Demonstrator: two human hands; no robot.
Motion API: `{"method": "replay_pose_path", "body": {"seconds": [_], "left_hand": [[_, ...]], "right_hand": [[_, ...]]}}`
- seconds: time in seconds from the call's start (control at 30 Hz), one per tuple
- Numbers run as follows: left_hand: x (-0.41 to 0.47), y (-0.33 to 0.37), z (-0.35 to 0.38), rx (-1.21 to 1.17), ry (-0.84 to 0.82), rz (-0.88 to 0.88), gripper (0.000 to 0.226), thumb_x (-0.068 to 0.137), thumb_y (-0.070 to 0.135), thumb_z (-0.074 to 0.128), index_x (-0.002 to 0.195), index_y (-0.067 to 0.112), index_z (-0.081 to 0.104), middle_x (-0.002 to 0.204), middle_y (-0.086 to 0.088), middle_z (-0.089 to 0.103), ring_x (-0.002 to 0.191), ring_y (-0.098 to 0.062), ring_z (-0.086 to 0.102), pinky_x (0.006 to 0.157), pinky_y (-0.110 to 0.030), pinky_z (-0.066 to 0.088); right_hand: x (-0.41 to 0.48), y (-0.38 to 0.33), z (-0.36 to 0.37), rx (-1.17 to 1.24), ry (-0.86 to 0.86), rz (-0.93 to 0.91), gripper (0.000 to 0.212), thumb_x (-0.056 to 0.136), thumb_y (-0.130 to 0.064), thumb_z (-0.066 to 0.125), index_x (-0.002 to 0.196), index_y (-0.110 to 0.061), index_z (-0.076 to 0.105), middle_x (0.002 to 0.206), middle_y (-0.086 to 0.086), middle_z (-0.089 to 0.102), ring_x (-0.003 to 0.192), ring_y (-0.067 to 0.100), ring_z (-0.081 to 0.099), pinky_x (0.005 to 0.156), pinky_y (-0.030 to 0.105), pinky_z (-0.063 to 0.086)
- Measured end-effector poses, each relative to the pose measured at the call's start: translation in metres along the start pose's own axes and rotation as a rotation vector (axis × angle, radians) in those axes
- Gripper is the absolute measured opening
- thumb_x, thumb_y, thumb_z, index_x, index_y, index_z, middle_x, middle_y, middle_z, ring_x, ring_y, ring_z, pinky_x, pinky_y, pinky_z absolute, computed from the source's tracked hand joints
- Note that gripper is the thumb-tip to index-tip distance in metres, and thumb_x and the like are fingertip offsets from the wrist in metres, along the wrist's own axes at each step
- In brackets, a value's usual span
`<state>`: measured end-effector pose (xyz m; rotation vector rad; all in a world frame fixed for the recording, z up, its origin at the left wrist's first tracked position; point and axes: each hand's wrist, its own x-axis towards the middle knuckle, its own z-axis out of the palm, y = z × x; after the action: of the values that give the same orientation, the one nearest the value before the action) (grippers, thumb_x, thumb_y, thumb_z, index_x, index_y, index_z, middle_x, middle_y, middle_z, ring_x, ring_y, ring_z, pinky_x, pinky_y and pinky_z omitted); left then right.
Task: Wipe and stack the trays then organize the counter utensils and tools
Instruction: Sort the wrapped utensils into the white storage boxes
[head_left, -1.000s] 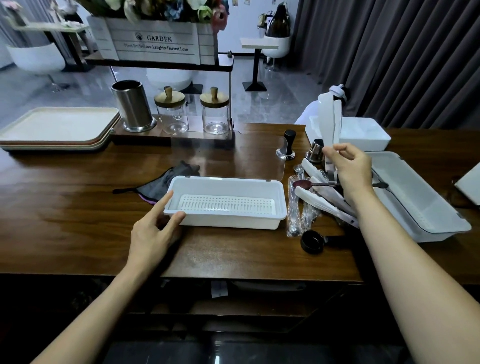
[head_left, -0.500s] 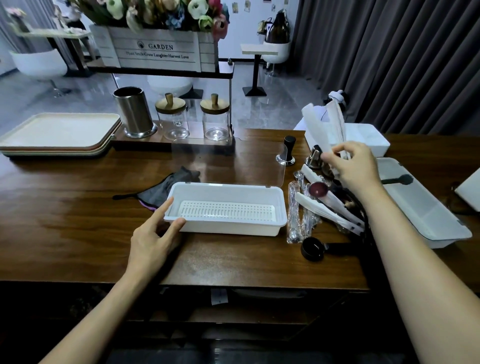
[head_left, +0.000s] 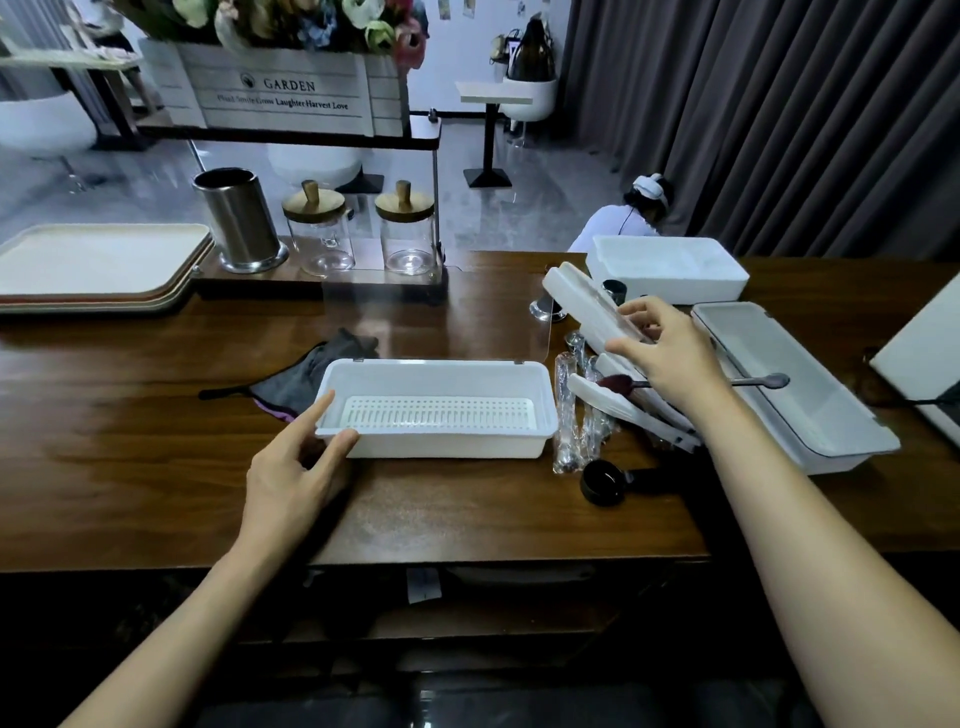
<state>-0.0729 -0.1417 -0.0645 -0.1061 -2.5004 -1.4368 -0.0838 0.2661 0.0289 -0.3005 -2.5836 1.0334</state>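
Our right hand (head_left: 670, 358) pinches the white tongs (head_left: 582, 301), which now tip down toward the white basket (head_left: 441, 447) instead of standing tall. Our left hand (head_left: 296, 467) rests straight fingers on the basket's near corner, keeping it steady on the counter (head_left: 130, 441). We think the tongs go in next

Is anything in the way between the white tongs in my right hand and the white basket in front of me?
Nothing blocks it. The right hand holds the white tongs raised; the white basket is open-topped. Only wrapped utensils lie flat between, and a clear panel stands behind the basket's rear rim.
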Motion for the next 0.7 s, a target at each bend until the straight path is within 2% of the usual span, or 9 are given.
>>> {"method": "replay_pose_path", "body": {"seconds": [0.1,0.17,0.27,0.37,0.43,0.53,0.6,0.7], "left_hand": [[-0.003,0.004,0.008,0.006,-0.015,0.039,0.054,0.092,0.035,0.072,0.144,0.032,0.056,0.127,0.016,0.058,0.107,0.011,0.053,0.089,-0.019,0.045],[-0.004,0.005,0.01,0.009,-0.026,0.059,0.054,0.092,0.037,0.072,0.143,0.032,0.057,0.131,0.017,0.057,0.116,0.004,0.053,0.094,-0.024,0.046],[-0.004,0.003,0.01,0.014,-0.029,0.054,0.053,0.091,0.036,0.072,0.143,0.032,0.057,0.131,0.017,0.057,0.117,0.004,0.053,0.094,-0.017,0.044],[-0.004,0.002,0.011,0.017,-0.016,0.052,0.053,0.091,0.035,0.073,0.142,0.03,0.059,0.13,0.018,0.059,0.11,0.013,0.055,0.087,-0.003,0.04],[-0.004,0.001,0.011,0.017,-0.015,0.055,0.053,0.09,0.035,0.073,0.141,0.028,0.06,0.131,0.02,0.058,0.107,0.024,0.052,0.085,0.002,0.038],[-0.003,0.001,0.011,0.024,-0.009,0.056,0.053,0.09,0.037,0.073,0.14,0.029,0.06,0.131,0.021,0.058,0.107,0.029,0.048,0.085,0.003,0.038],[-0.003,0.001,0.011,0.041,-0.007,0.057,0.053,0.089,0.038,0.073,0.14,0.029,0.06,0.131,0.022,0.057,0.107,0.028,0.048,0.085,0.003,0.037],[-0.003,0.001,0.01,0.046,-0.003,0.049,0.053,0.089,0.038,0.073,0.14,0.03,0.06,0.131,0.023,0.056,0.112,0.017,0.049,0.086,0.0,0.038]], "right_hand": [[0.01,-0.014,-0.014,-0.079,0.018,-0.018,0.045,0.08,-0.037,0.08,0.122,-0.033,0.064,0.112,-0.007,0.066,0.101,0.018,0.061,0.085,0.034,0.047],[0.027,-0.025,-0.028,-0.203,-0.055,-0.013,0.054,0.078,-0.042,0.081,0.128,-0.036,0.06,0.121,-0.003,0.065,0.11,0.022,0.058,0.093,0.037,0.046],[0.055,-0.047,-0.044,-0.423,-0.233,-0.029,0.064,0.076,-0.049,0.082,0.133,-0.039,0.055,0.134,0.002,0.06,0.122,0.029,0.054,0.097,0.037,0.042],[0.075,-0.065,-0.052,-0.566,-0.299,-0.02,0.077,0.075,-0.052,0.081,0.143,-0.037,0.048,0.14,0.007,0.057,0.13,0.033,0.047,0.099,0.038,0.038],[0.081,-0.074,-0.056,-0.594,-0.321,0.006,0.084,0.072,-0.056,0.081,0.146,-0.04,0.043,0.142,0.008,0.055,0.128,0.033,0.049,0.1,0.039,0.039],[0.078,-0.078,-0.055,-0.582,-0.304,-0.021,0.09,0.072,-0.055,0.081,0.149,-0.04,0.036,0.147,0.006,0.051,0.131,0.034,0.046,0.101,0.041,0.04],[0.071,-0.081,-0.053,-0.537,-0.285,-0.042,0.092,0.074,-0.053,0.081,0.151,-0.039,0.033,0.148,0.006,0.049,0.132,0.034,0.045,0.1,0.041,0.039],[0.065,-0.083,-0.054,-0.482,-0.262,-0.047,0.093,0.075,-0.051,0.082,0.152,-0.04,0.031,0.147,0.005,0.05,0.13,0.033,0.046,0.097,0.039,0.039]]}}
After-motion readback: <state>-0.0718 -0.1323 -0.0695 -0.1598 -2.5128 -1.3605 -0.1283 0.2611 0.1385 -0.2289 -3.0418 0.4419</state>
